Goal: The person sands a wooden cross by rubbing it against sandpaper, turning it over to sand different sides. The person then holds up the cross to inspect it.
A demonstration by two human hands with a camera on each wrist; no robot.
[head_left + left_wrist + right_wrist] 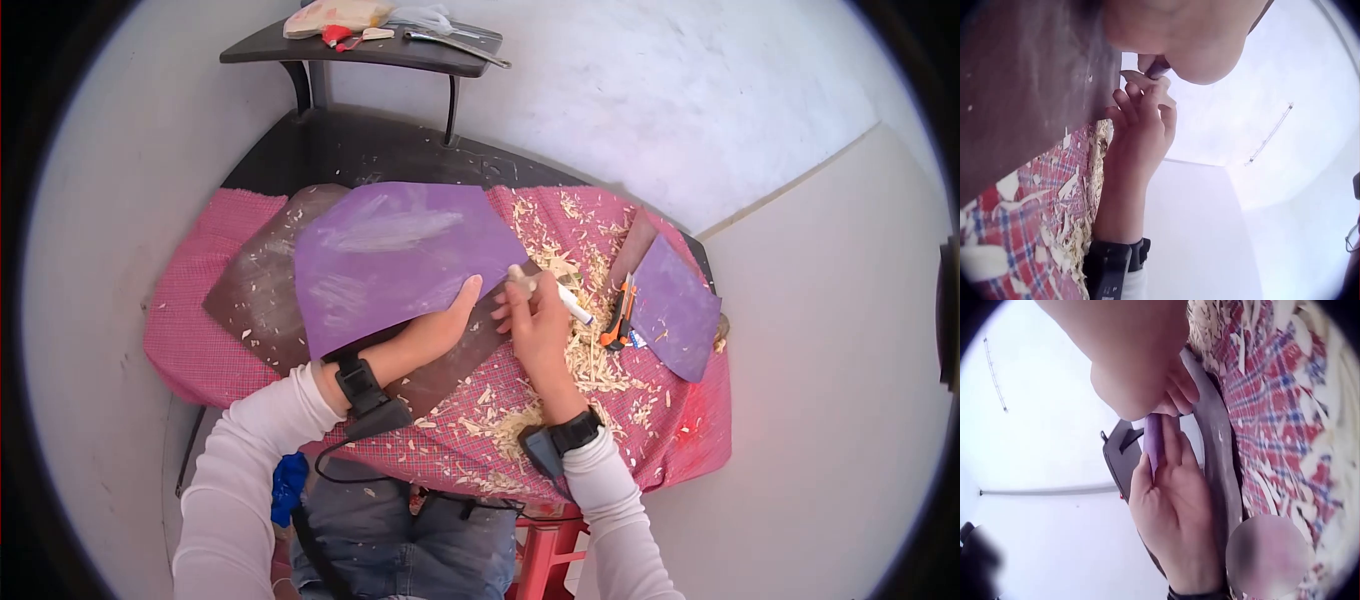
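Note:
My left hand (440, 332) pinches the near right edge of a purple sheet of sandpaper (400, 255), thumb on top and fingers underneath. Pale dust streaks mark the sheet's face. In the right wrist view the sandpaper (1154, 444) shows edge-on between thumb and fingers. My right hand (541, 335) holds a small pale piece of wood (517, 274) in its fingertips, right at the sheet's right corner. From the left wrist, this wood piece (1138, 79) appears slim and pointed at one end; its shape is partly hidden by fingers.
Under the sandpaper lies a dark brown sheet (255, 285) on a red checked cloth (215, 245). Wood shavings (595, 365) cover the right side, with a white marker (574, 304), an orange utility knife (619, 315) and another purple sheet (680, 310). A black shelf (345, 52) stands behind.

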